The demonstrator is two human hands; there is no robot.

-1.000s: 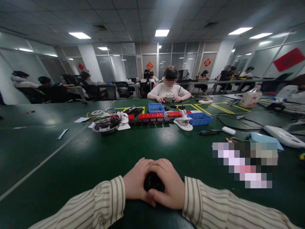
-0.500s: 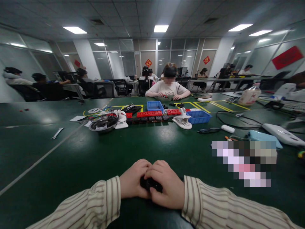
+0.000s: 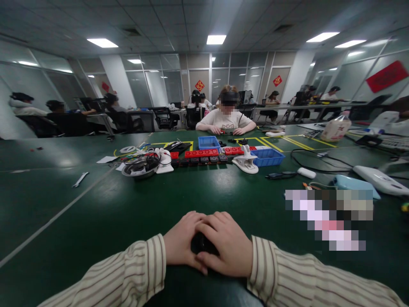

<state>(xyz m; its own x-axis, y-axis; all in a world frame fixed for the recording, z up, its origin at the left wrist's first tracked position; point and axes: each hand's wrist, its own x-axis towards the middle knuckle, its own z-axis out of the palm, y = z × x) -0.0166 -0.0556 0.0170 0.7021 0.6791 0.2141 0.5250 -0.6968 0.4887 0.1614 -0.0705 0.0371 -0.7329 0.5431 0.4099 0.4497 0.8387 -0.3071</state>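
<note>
At the near middle of the green table (image 3: 153,209), the left hand (image 3: 181,241) and right hand (image 3: 228,245) clasp a dark object (image 3: 203,244) between them, fingers wrapped around it. Farther back, a wrench (image 3: 79,180) lies left; a white clip (image 3: 246,163) stands right.

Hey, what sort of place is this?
Likely a shared workshop or office: a wrench and blue trays lie on the green table, with office chairs beyond it.

Bowl (image 3: 143,175) — beyond held object (image 3: 203,244) (leftward)
</note>
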